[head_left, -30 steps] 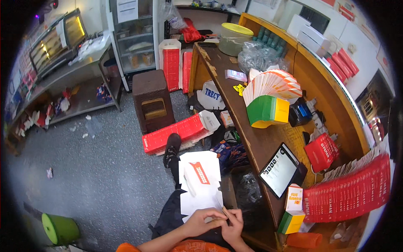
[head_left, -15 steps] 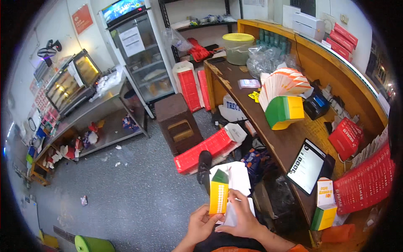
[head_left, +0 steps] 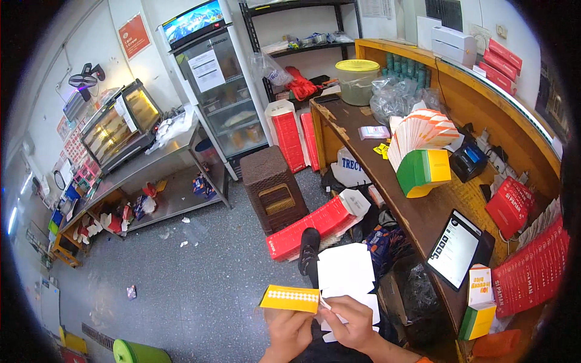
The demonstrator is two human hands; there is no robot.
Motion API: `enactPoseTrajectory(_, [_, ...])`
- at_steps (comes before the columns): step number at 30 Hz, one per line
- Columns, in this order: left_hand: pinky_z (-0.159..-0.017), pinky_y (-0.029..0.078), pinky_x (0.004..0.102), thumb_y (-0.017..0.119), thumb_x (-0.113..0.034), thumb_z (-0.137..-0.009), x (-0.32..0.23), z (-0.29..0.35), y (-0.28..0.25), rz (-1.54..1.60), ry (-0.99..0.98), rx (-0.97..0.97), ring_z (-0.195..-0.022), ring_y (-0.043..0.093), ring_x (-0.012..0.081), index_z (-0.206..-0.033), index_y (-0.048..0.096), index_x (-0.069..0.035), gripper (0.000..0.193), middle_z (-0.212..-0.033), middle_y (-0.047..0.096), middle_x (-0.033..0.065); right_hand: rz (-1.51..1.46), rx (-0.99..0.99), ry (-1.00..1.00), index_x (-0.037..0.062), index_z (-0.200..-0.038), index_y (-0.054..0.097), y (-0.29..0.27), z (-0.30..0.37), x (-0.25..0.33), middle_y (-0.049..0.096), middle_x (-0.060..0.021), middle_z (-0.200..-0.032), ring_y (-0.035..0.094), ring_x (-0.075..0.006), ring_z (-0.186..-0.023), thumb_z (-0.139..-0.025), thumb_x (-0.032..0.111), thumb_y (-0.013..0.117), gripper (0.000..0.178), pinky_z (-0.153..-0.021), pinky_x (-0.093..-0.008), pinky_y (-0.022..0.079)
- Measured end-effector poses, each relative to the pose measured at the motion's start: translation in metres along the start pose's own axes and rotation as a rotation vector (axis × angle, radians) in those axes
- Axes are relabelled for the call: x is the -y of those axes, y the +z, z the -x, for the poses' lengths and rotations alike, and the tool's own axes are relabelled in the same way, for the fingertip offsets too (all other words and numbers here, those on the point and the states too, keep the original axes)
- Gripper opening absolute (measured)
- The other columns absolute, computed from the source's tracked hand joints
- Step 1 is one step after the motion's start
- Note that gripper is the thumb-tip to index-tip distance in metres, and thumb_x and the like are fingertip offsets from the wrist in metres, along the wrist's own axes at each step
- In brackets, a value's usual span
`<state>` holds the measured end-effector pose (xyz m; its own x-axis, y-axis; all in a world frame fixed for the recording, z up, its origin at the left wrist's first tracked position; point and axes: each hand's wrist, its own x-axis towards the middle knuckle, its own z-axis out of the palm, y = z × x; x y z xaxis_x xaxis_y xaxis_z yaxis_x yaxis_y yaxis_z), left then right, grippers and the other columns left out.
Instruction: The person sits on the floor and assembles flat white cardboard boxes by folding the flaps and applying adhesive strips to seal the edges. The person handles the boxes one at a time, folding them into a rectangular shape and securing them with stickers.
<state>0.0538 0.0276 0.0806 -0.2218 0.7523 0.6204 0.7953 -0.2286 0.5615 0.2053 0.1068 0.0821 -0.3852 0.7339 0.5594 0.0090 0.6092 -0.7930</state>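
Observation:
A small yellow carton (head_left: 289, 299) with a row of white dots lies level above my lap. Below it, my left hand (head_left: 288, 334) is closed around its underside. My right hand (head_left: 350, 323) pinches a white flap at the carton's right end between thumb and fingers. A flat, unfolded white box blank (head_left: 345, 269) rests over my lap behind and under the right hand. Fanned cartons in white, orange, yellow and green (head_left: 417, 172) stand on the brown counter, and another yellow-and-green carton (head_left: 478, 317) sits at its near end.
The brown counter (head_left: 357, 142) on the right holds a tablet (head_left: 455, 249), a lidded tub (head_left: 357, 81) and stacked red cartons (head_left: 532, 263). A brown stool (head_left: 272, 187) and a red carton stack (head_left: 315, 228) stand on the floor ahead. A green bin (head_left: 140, 352) is at the lower left.
The yellow carton has turned from upright to lying level and shifted left. My right hand has closed on its end flap. The whole view has shifted slightly.

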Motion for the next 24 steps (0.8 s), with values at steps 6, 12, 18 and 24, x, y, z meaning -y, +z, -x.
enactPoseTrajectory(6, [-0.077, 0.055, 0.0328, 0.077, 0.005, -0.079, 0.005, 0.001, 0.0, 0.296, -0.166, 0.074, -0.086, 0.073, 0.0238, -0.093, 0.076, 0.001, 0.015, -0.095, 0.076, 0.014, -0.077, 0.016, 0.073, -0.0013, -0.101, 0.074, -0.008, 0.009, -0.008, 0.075, -0.0154, -0.098, 0.074, -0.0229, -0.082, -0.088, 0.007, 0.079, 0.016, -0.073, -0.0314, 0.058])
enactPoseTrajectory(12, [-0.078, 0.054, 0.0326, 0.079, 0.002, -0.081, 0.0, -0.003, -0.002, 0.328, -0.31, 0.149, -0.085, 0.072, 0.0219, -0.097, 0.076, 0.002, 0.017, -0.094, 0.075, 0.0132, -0.216, -0.028, 0.182, -0.0001, -0.093, 0.075, -0.006, 0.011, -0.014, 0.07, -0.0125, -0.103, 0.07, -0.0211, -0.091, -0.086, 0.008, 0.081, 0.012, -0.08, -0.0306, 0.055])
enactPoseTrajectory(18, [-0.077, 0.055, 0.0334, 0.085, -0.005, -0.08, 0.003, -0.009, 0.006, 0.392, -0.265, 0.182, -0.087, 0.073, 0.0246, -0.094, 0.073, -0.001, 0.018, -0.098, 0.075, 0.0139, -0.298, 0.088, 0.275, -0.0003, -0.094, 0.074, -0.023, 0.014, -0.019, 0.065, -0.0128, -0.104, 0.066, -0.022, -0.095, -0.087, 0.009, 0.08, 0.012, -0.082, -0.0315, 0.052])
enactPoseTrajectory(24, [-0.08, 0.058, 0.0333, 0.088, 0.0, -0.076, 0.012, 0.003, 0.01, 0.666, -0.418, 0.277, -0.086, 0.072, 0.0194, -0.091, 0.071, 0.001, 0.022, -0.1, 0.076, 0.0118, -0.367, 0.207, 0.245, 0.0007, -0.092, 0.072, -0.026, 0.022, -0.034, 0.059, -0.014, -0.121, 0.064, -0.0231, -0.102, -0.087, 0.007, 0.08, 0.012, -0.093, -0.0355, 0.053])
